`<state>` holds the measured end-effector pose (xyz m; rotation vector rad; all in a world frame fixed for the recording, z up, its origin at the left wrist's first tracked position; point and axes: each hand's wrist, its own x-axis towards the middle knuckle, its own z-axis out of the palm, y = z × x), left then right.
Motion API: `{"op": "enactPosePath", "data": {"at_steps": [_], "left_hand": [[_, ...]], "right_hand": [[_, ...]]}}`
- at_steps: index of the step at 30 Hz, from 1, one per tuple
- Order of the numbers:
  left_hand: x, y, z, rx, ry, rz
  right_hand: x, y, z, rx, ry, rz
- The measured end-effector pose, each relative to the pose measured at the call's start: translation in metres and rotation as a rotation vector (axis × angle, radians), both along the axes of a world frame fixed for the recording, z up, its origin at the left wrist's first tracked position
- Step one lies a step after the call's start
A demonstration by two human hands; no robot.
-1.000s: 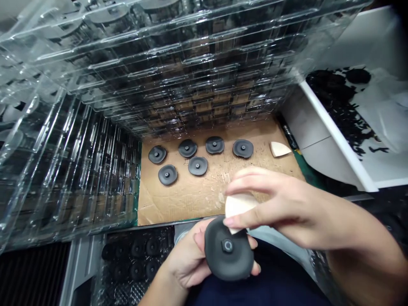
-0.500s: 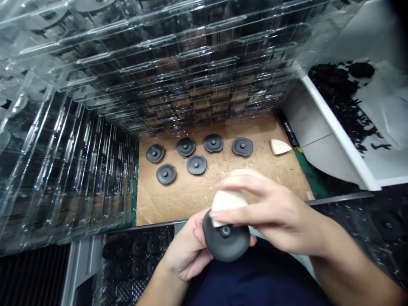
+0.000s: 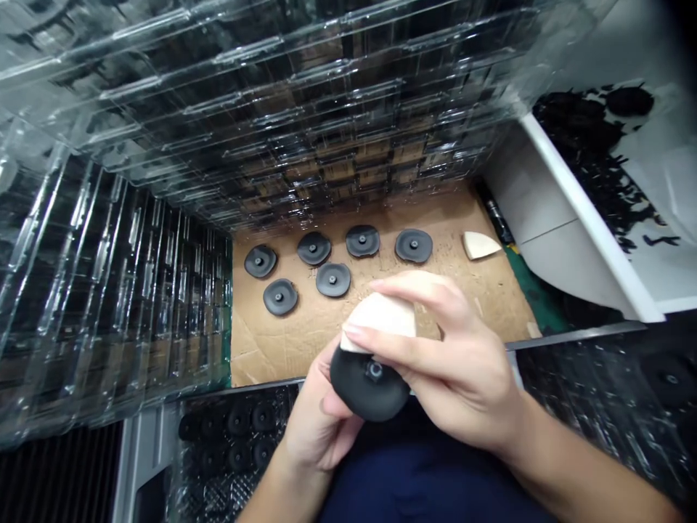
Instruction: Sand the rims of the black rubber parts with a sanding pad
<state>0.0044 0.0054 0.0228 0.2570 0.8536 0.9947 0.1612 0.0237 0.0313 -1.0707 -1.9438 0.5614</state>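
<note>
My left hand grips a round black disc with a small raised hub at its centre, holding it tilted up in front of my body. Pinched between the fingers of my right hand is a cream-white wedge-shaped sponge. The sponge's lower edge lies against the disc's upper rim, partly covering it. Beyond my hands, several similar black discs lie hub-up on a cardboard sheet. A second cream wedge sponge rests at the sheet's right side.
Stacked clear plastic trays wall off the back and left. A black marker-like tube lies right of the cardboard. At the right, a white bin holds small black scraps. A tray of dark discs sits below the table edge.
Both hands, with disc and sponge, have shifted slightly up and left. The sponge now sits higher, at the disc's upper rim, and more of its face shows.
</note>
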Motion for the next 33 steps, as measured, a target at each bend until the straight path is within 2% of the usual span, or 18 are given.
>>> {"op": "enactPosePath", "data": {"at_steps": [4,6,9,15,20,25,28,33], "left_hand": [[-0.003,-0.001,-0.005,0.014,0.063,0.082],[-0.005,-0.003,-0.01,0.005,0.073,0.082],[-0.006,-0.006,-0.014,0.016,0.043,0.067],[-0.008,-0.005,-0.008,0.058,0.038,0.158],[-0.002,-0.004,-0.003,0.041,0.121,0.232],[0.001,-0.007,-0.006,0.065,0.137,0.292],[0.003,-0.008,-0.007,0.113,0.157,0.378],[0.005,-0.009,-0.005,0.091,0.153,0.398]], "right_hand": [[-0.004,-0.003,-0.002,-0.09,0.005,-0.068],[-0.006,-0.003,0.0,-0.12,-0.019,-0.09],[-0.009,0.0,0.0,-0.056,0.032,-0.073],[-0.01,-0.003,-0.002,-0.127,0.028,-0.076],[-0.017,-0.013,-0.001,-0.038,0.034,-0.135],[-0.021,-0.025,-0.008,-0.061,0.063,-0.122],[-0.021,-0.025,-0.01,-0.059,0.058,-0.174],[-0.024,-0.026,-0.007,-0.071,0.099,-0.071]]}}
